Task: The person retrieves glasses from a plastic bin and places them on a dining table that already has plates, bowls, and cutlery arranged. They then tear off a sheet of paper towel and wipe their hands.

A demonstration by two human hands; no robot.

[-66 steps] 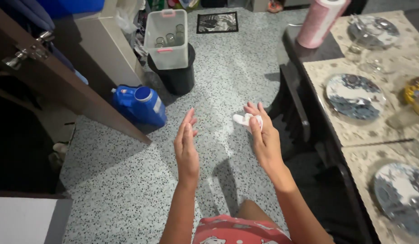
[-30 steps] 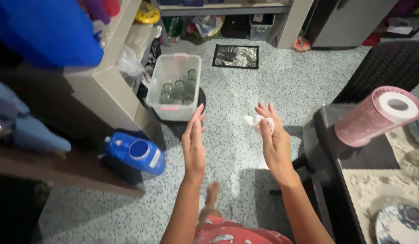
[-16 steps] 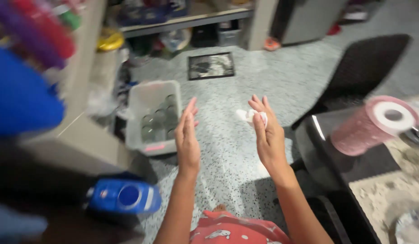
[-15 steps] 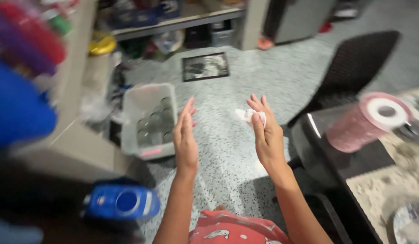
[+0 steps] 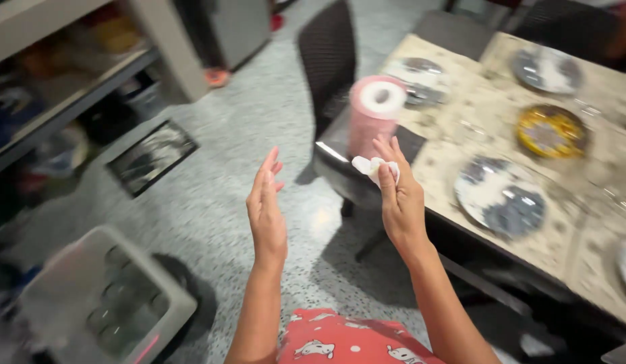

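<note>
1. Head view: the right hand (image 5: pixel 401 202) has its grip pinched on a crumpled white tissue (image 5: pixel 372 167), thumb against fingertips, just in front of the pink paper-towel roll (image 5: pixel 374 114).
2. The tissue is a wad with no clear long axis; its loose end pokes left, away from the roll.
3. The left hand (image 5: pixel 267 212) is flat, fingers apart, empty, well left of the roll.
4. The roll stands upright at the bench (image 5: pixel 522 101) corner.

light: bright indoor | floor glare | blur: heavy motion smear at edges
</note>
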